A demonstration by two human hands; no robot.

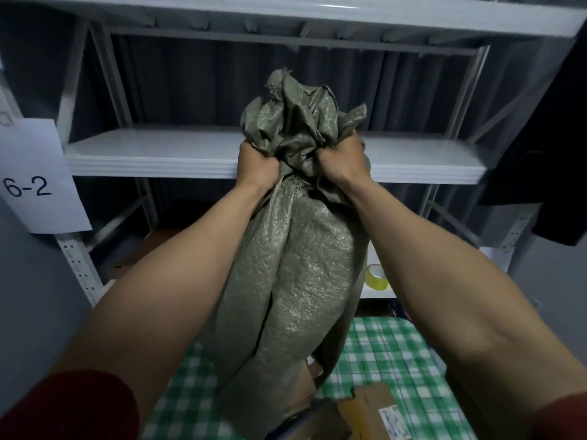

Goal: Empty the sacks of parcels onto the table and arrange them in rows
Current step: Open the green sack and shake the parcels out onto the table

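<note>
Gripped sack (292,281) by bunched end, left hand (257,163) and right hand (340,163) both clenched, hung over table (390,350). Risked slipping on slick weave, or dumping parcels (371,408) past table edge if shaken hard.

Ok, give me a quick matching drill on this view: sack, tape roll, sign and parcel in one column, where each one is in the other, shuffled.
Things:
1. sack
2. tape roll
3. sign
4. parcel

Places:
A. on the checked cloth, bottom right
B. far left, by the rack
C. gripped at its bunched end by the left hand and right hand
D. on a low shelf, right of the sack

Pairs: 1-C, 2-D, 3-B, 4-A
</note>
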